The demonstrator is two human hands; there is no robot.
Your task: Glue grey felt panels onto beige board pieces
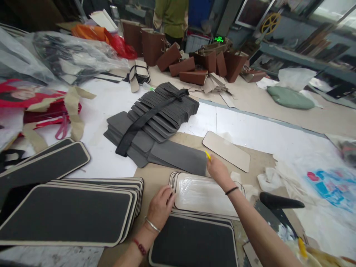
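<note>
A stack of rounded beige panels (200, 193) lies in front of me, its top one shiny and streaked. My left hand (161, 204) rests at the left edge of this stack, fingers bent and slightly apart. Beyond the stack, my right hand (218, 168) is closed on a small yellow tool (207, 155), mostly hidden by the fingers. That hand is over the right end of a flat dark grey strip (180, 155). A single beige panel (226, 150) lies just beyond it. Nearer me is a black panel with a pale border (194, 241).
Pale-edged black panels (66, 213) are stacked at left. A strap-tied bundle of grey pieces (155, 111) lies ahead. Brown boxy leather pieces (186, 68) stand at the back, near a person in a green top (174, 16). A black-handled tool (280, 200) lies at right.
</note>
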